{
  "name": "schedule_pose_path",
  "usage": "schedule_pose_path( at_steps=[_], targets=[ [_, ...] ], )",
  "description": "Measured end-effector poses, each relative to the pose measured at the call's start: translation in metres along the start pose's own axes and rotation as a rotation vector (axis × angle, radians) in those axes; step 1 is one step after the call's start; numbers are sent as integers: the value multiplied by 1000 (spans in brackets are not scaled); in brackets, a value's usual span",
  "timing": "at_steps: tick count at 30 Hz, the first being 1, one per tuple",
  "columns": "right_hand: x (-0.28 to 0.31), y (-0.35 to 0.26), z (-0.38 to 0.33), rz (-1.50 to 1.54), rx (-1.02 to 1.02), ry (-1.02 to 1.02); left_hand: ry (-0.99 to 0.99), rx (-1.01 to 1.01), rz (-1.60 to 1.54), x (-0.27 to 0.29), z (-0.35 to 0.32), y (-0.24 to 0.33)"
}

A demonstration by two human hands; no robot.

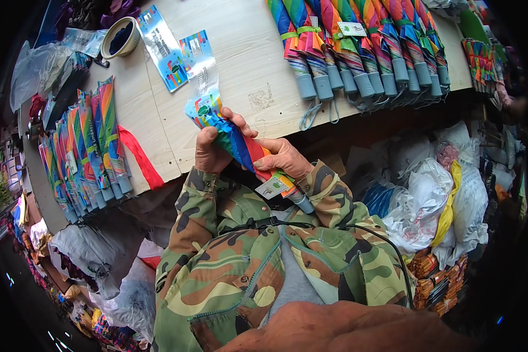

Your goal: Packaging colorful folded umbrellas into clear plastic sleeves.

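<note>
head view, looking down, close over table (158, 123)

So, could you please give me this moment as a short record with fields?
left hand: grips the upper part of a folded rainbow umbrella
right hand: holds the same umbrella lower down, near its paper tag
sleeve: clear printed sleeve over the umbrella's tip
table: pale wood
left row: folded umbrellas
far row: folded umbrellas, grey handles

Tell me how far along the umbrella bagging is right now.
Looks done: a row of bagged umbrellas at the table's left. In hand: the left hand and right hand hold a rainbow umbrella, its top in a clear sleeve. Left: unbagged umbrellas along the table's far right.
</note>
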State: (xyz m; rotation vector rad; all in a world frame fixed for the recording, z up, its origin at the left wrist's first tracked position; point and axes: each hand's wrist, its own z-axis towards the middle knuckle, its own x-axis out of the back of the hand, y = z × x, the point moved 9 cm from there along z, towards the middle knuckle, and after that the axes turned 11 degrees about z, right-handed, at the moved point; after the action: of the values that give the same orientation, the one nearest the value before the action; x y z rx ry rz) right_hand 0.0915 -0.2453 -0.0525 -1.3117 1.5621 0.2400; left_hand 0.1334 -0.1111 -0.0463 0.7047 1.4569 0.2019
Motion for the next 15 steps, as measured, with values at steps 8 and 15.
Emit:
schedule_pose_path(
  at_steps=[8, 15],
  targets=[
    [-1, 14, 1, 287, -110, -220, -67, 103, 207, -22, 1, 2],
    [-10, 9, 4, 127, -83, -136, 164, -20, 236, 4, -4, 26]
  ],
)
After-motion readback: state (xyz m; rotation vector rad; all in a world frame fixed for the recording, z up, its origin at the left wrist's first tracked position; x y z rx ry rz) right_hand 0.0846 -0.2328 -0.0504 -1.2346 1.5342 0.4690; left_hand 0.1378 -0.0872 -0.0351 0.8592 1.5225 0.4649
